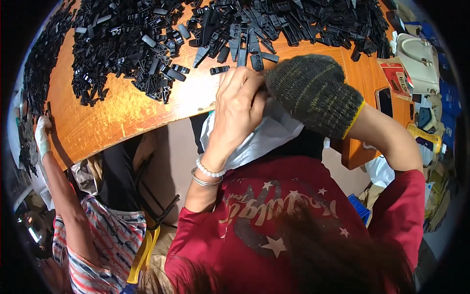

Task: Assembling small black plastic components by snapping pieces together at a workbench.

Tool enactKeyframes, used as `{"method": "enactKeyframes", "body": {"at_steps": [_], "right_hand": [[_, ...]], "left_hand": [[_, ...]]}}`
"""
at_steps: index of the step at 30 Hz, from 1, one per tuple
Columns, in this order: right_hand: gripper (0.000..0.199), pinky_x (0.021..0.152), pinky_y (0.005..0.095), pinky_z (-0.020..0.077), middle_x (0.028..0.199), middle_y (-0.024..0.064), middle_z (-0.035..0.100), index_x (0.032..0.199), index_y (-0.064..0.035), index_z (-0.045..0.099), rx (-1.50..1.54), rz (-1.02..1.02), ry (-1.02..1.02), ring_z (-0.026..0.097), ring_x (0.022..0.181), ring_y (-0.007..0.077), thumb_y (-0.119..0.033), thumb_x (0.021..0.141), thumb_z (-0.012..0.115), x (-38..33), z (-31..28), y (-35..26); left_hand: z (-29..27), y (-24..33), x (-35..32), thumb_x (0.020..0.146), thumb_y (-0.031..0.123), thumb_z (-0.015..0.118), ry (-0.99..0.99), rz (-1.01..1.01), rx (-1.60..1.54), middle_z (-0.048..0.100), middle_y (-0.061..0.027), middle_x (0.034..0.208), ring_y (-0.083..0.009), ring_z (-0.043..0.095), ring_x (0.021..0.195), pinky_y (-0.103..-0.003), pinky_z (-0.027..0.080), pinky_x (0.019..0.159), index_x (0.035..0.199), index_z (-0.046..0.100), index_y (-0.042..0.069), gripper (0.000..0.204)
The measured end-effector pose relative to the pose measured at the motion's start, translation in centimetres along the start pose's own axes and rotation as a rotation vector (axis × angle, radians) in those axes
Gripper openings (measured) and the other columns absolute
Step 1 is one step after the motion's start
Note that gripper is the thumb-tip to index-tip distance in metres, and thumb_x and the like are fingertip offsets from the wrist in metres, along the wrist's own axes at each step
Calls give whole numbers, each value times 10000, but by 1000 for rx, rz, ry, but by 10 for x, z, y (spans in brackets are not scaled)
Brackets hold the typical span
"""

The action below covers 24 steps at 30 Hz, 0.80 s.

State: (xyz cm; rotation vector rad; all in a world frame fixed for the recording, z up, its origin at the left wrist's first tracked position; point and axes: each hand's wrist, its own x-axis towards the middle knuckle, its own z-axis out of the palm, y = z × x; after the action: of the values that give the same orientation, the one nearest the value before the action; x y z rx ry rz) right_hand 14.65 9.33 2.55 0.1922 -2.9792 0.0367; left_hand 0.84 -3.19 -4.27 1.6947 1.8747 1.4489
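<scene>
My left hand (237,100), bare with a white bead bracelet (210,169) and metal bangles (205,182) on its wrist, is closed at the table's front edge. Its fingers curl together, and whatever they pinch is hidden. Against it from the right presses my right hand (308,90), in a dark knitted glove with a yellow cuff, its fingers bent inward and mostly out of sight. Just beyond my left fingertips a narrow black plastic part (242,57) shows; I cannot tell whether it is held. Long black plastic clips (235,39) lie right behind both hands.
Heaps of small black parts (127,44) cover the back of the wooden table (112,115). On the right are a phone (384,100), a red packet (395,78) and a pale handbag (418,59). A co-worker's gloved hand (43,134) touches the table's left end. White cloth (254,147) covers my lap.
</scene>
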Motion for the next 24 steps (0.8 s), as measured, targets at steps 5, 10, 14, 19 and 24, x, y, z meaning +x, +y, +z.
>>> {"method": "enactKeyframes", "body": {"at_steps": [5,10,14,19,24], "right_hand": [[333,799,366,500,1031,107,642,1137,-38,617,-78,155,62,628,927,273,-241,877,575,-25,20,-2],[296,772,308,515,1100,73,666,1185,-91,636,727,628,220,648,888,187,-133,895,597,-40,7,-25],[300,801,284,515,1155,60,662,1192,-56,635,1207,961,239,642,912,150,-40,894,598,-45,-7,-35],[287,804,292,521,1118,96,669,1169,-42,646,1284,768,353,645,914,169,-10,889,592,-51,11,-42],[293,823,317,521,1082,86,678,1156,-44,651,1119,776,365,652,902,186,-28,864,622,-57,21,-44]], "left_hand": [[-6,1,-3,725,-19,684,8,-23,27,552,-116,821,-290,540,805,-376,443,730,850,624,-11,138],[-22,19,-16,769,-4,695,-38,-273,-168,583,-79,778,-170,557,665,-297,437,580,909,653,-2,146],[-21,6,-31,972,124,523,-102,-516,-1124,666,-157,827,-148,620,564,-226,525,585,1144,618,-66,273],[-7,19,-28,944,75,565,-184,-750,-1342,655,-165,769,-175,632,537,-246,518,469,1054,622,-78,197],[-8,36,-19,895,108,660,-186,-796,-932,652,-103,693,-136,605,488,-217,476,447,967,642,-56,180]]}}
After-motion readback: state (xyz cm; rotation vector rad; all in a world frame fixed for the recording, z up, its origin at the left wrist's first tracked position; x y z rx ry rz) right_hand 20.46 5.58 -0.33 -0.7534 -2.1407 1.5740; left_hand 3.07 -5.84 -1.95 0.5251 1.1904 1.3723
